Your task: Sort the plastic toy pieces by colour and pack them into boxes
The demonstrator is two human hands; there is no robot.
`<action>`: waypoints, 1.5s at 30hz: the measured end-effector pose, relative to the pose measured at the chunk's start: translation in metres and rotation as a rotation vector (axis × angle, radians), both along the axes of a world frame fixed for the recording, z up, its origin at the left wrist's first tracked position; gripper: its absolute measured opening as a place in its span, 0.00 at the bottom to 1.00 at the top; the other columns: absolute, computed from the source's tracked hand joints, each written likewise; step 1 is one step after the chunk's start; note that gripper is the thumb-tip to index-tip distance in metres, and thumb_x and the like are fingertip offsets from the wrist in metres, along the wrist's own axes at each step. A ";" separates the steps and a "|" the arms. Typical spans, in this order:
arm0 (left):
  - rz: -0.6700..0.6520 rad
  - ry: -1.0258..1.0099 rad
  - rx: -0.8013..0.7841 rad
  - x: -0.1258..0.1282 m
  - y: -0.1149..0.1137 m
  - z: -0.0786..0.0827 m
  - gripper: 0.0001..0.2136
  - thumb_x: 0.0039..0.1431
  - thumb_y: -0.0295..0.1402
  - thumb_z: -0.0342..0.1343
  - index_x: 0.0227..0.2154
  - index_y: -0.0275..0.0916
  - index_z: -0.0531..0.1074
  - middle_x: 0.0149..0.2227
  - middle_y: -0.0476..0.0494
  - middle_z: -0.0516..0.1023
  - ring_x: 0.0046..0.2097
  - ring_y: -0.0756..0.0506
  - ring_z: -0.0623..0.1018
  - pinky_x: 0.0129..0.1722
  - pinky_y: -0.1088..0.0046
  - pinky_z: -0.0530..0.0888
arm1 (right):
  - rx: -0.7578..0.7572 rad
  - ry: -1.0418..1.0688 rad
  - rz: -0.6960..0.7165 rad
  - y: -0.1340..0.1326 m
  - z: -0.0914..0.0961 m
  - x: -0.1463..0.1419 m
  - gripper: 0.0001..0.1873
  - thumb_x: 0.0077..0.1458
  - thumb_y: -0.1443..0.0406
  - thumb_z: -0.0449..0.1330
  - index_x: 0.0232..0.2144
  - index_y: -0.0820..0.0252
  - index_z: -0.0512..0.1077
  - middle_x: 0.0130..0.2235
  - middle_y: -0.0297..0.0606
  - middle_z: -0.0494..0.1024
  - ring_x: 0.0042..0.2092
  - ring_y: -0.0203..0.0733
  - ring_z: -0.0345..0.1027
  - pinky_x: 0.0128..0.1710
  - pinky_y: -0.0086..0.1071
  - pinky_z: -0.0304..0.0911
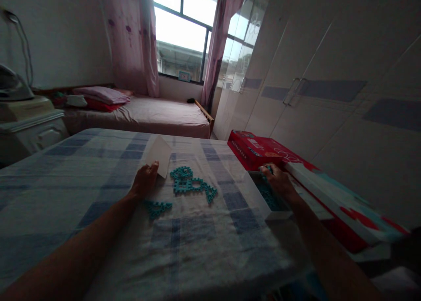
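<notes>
My left hand (147, 178) is closed on a pale card (159, 154), with the thumb pressed on its near side. Over the white open box (272, 214) at the right, my right hand (276, 178) pinches a teal toothed plastic piece (268, 168). More teal pieces (269, 198) lie inside that box, partly hidden by the hand. Between the hands, several linked teal building pieces (190, 183) lie flat on the cloth. A separate toothed teal piece (158, 208) rests just below my left hand.
A checked cloth covers the table (108, 178). Behind the white box stands a red box (251, 149), and a long, printed box lid (345, 204) leans beside my right forearm. Past the table are a bed (164, 116) and tall wardrobe doors (315, 73).
</notes>
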State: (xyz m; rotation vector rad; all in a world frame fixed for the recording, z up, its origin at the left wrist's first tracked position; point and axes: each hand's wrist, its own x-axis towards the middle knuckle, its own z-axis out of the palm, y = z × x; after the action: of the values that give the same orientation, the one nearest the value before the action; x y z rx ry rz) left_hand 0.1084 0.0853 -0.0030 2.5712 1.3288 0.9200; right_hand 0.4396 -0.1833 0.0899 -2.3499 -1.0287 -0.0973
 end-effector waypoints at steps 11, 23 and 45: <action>-0.030 0.028 0.003 -0.002 0.000 0.003 0.20 0.59 0.33 0.32 0.31 0.35 0.70 0.22 0.40 0.74 0.30 0.42 0.75 0.33 0.69 0.70 | -0.135 -0.300 0.193 -0.037 -0.018 0.008 0.15 0.51 0.62 0.53 0.37 0.60 0.75 0.44 0.45 0.75 0.51 0.49 0.63 0.51 0.42 0.56; -0.001 -0.021 -0.008 0.000 0.000 0.000 0.20 0.59 0.33 0.33 0.35 0.31 0.72 0.29 0.33 0.77 0.35 0.40 0.76 0.36 0.66 0.70 | -0.021 -0.245 0.195 -0.021 -0.011 -0.019 0.17 0.54 0.64 0.49 0.40 0.60 0.74 0.43 0.43 0.76 0.47 0.47 0.67 0.49 0.40 0.59; 0.014 -0.181 -0.168 0.006 -0.013 0.011 0.23 0.63 0.36 0.32 0.31 0.32 0.73 0.25 0.38 0.76 0.31 0.45 0.76 0.31 0.73 0.69 | -0.160 0.170 0.537 0.072 -0.041 -0.117 0.10 0.53 0.60 0.51 0.33 0.60 0.65 0.29 0.34 0.71 0.33 0.37 0.65 0.34 0.29 0.57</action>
State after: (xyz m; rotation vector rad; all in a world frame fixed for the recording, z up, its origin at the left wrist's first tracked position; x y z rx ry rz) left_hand 0.1144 0.0722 0.0077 2.2977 1.3153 0.9716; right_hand 0.3230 -0.1114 0.0486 -2.0869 -1.5828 0.3936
